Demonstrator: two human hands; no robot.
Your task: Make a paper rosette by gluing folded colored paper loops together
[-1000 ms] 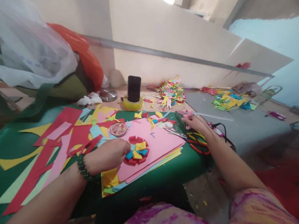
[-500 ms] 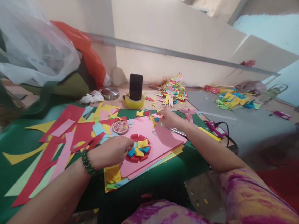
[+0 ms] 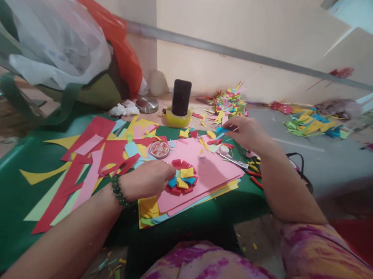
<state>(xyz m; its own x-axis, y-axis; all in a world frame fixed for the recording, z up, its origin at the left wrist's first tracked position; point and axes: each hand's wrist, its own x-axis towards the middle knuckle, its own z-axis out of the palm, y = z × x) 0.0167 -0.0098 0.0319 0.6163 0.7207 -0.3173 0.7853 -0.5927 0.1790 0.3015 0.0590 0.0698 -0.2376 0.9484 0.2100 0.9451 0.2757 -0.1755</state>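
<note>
My left hand (image 3: 152, 178), with a green bead bracelet at the wrist, is closed on the left edge of a round paper flower (image 3: 182, 183). Red loops form its outer ring, with yellow and blue ones inside. The flower rests on a stack of pink sheets (image 3: 206, 174), with blue and yellow sheets below. Beyond the stack, my right hand (image 3: 248, 134) pinches a small blue paper piece (image 3: 222, 130) between thumb and fingers. Small yellow and red scraps lie close by. Scissors (image 3: 234, 160) and red-handled pliers (image 3: 256, 179) lie under the right forearm.
Coloured paper strips (image 3: 86, 167) cover the green cloth at left, near a round tin (image 3: 159, 149). A phone (image 3: 181, 98) stands in a yellow holder (image 3: 177, 119). Behind are a multicoloured paper cluster (image 3: 229, 103), a bag (image 3: 94, 94), and more paper pieces (image 3: 315, 122) at right.
My right hand has moved right and away from the small scraps at the stack's far edge to the blue piece. The left hand keeps its hold on the flower. The camera view has shifted.
</note>
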